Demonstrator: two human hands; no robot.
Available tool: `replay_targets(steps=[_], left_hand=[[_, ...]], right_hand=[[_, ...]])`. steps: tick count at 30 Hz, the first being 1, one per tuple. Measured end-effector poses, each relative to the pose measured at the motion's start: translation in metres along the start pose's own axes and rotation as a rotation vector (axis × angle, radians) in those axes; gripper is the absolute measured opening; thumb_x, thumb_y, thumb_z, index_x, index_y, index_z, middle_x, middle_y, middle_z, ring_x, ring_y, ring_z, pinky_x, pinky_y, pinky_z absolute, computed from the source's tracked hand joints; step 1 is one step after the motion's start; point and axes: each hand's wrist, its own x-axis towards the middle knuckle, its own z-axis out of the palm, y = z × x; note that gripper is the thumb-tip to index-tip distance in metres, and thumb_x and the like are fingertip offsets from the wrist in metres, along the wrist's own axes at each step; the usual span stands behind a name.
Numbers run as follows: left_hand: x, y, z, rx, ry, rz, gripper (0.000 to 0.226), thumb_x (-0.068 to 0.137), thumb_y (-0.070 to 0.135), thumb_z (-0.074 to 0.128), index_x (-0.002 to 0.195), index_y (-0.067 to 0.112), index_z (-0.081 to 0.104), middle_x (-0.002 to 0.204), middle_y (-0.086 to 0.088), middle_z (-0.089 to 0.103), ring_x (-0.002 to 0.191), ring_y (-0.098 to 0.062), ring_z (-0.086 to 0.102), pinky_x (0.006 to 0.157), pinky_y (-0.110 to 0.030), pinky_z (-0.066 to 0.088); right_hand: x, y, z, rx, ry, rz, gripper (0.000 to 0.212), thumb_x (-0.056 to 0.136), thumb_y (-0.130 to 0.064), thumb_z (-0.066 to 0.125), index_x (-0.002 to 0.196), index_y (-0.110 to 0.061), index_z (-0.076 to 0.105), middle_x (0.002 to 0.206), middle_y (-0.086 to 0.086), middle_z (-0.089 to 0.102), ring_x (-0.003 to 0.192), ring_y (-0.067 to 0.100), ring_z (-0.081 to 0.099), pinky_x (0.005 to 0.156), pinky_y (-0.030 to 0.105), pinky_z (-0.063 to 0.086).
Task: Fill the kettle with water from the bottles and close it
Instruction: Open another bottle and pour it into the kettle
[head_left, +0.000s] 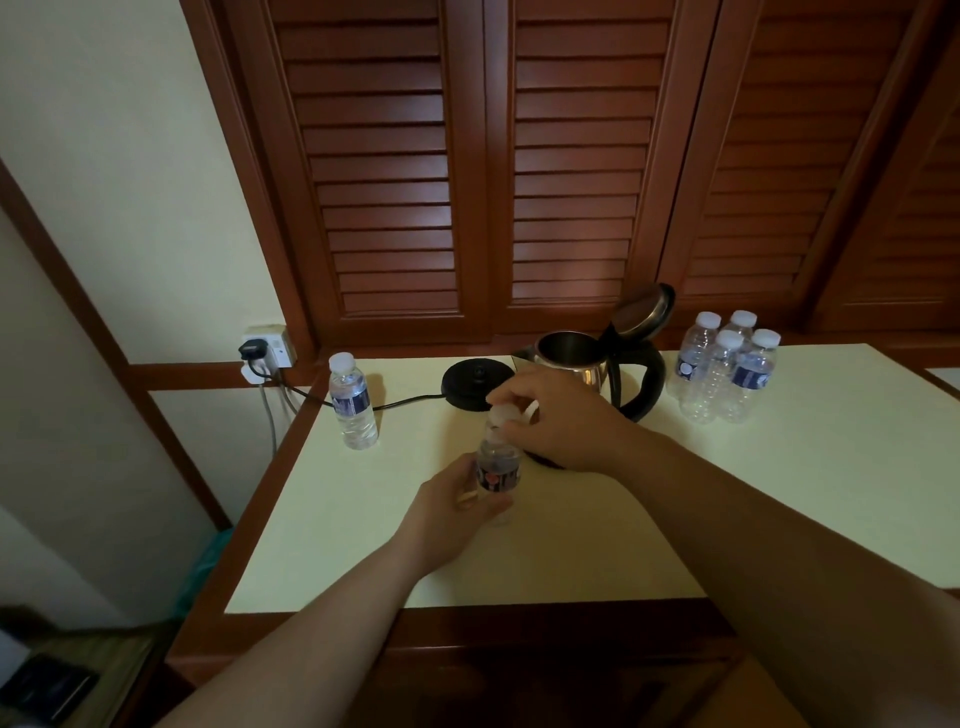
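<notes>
A small clear water bottle with a dark label stands on the cream table near its middle. My left hand grips the bottle's body. My right hand pinches its white cap from above. Behind my right hand stands the steel kettle with a black handle, off its base, its lid tilted open. The black kettle base lies to the kettle's left. One capped bottle stands at the far left. Several capped bottles cluster at the far right.
A black cord runs from the base across the table's left edge to a wall socket with plugs. Brown louvred doors close off the back. The table's wooden front edge is close to me.
</notes>
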Motion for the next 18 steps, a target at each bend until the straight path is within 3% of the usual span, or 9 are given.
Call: replay_targets(steps=[3, 7, 13, 15, 18], left_hand=[[0.0, -0.001, 0.001, 0.005, 0.012, -0.001, 0.035, 0.089, 0.036, 0.079, 0.119, 0.045, 0.064, 0.11, 0.026, 0.072, 0.103, 0.01, 0.065, 0.084, -0.01, 0.046], [0.001, -0.001, 0.001, 0.017, 0.011, -0.016, 0.036, 0.087, 0.035, 0.08, 0.119, 0.043, 0.064, 0.11, 0.025, 0.072, 0.104, 0.011, 0.065, 0.091, -0.016, 0.05], [-0.003, 0.004, 0.008, -0.035, 0.093, 0.012, 0.06, 0.086, 0.033, 0.082, 0.137, 0.033, 0.05, 0.122, 0.018, 0.069, 0.112, 0.001, 0.066, 0.095, -0.017, 0.052], [-0.003, 0.005, 0.012, -0.005, 0.124, 0.036, 0.055, 0.088, 0.032, 0.081, 0.135, 0.029, 0.053, 0.121, 0.015, 0.07, 0.109, -0.002, 0.068, 0.092, -0.02, 0.056], [0.001, 0.006, 0.016, 0.018, 0.186, 0.074, 0.05, 0.087, 0.033, 0.082, 0.129, 0.027, 0.057, 0.115, 0.015, 0.072, 0.103, 0.001, 0.068, 0.085, -0.021, 0.057]], right_hand=[[-0.003, 0.008, -0.005, 0.048, 0.106, 0.025, 0.035, 0.097, -0.028, 0.066, 0.132, -0.022, 0.066, 0.112, -0.013, 0.061, 0.098, -0.005, 0.058, 0.077, 0.009, 0.043], [-0.025, 0.041, -0.006, 0.05, 0.173, 0.143, 0.033, 0.096, -0.03, 0.07, 0.128, -0.024, 0.066, 0.106, -0.006, 0.066, 0.097, 0.007, 0.063, 0.078, 0.018, 0.049], [-0.069, 0.087, 0.024, -0.025, 0.096, 0.36, 0.012, 0.095, -0.034, 0.068, 0.105, -0.027, 0.071, 0.102, -0.012, 0.064, 0.091, 0.0, 0.058, 0.074, 0.019, 0.042], [-0.077, 0.095, 0.032, -0.11, 0.037, 0.398, 0.023, 0.094, -0.037, 0.066, 0.115, -0.027, 0.071, 0.111, -0.01, 0.064, 0.099, 0.003, 0.057, 0.078, 0.02, 0.042], [-0.085, 0.103, 0.04, -0.265, -0.041, 0.382, 0.052, 0.091, -0.054, 0.065, 0.134, -0.026, 0.061, 0.131, -0.006, 0.059, 0.119, 0.015, 0.051, 0.098, 0.031, 0.043]])
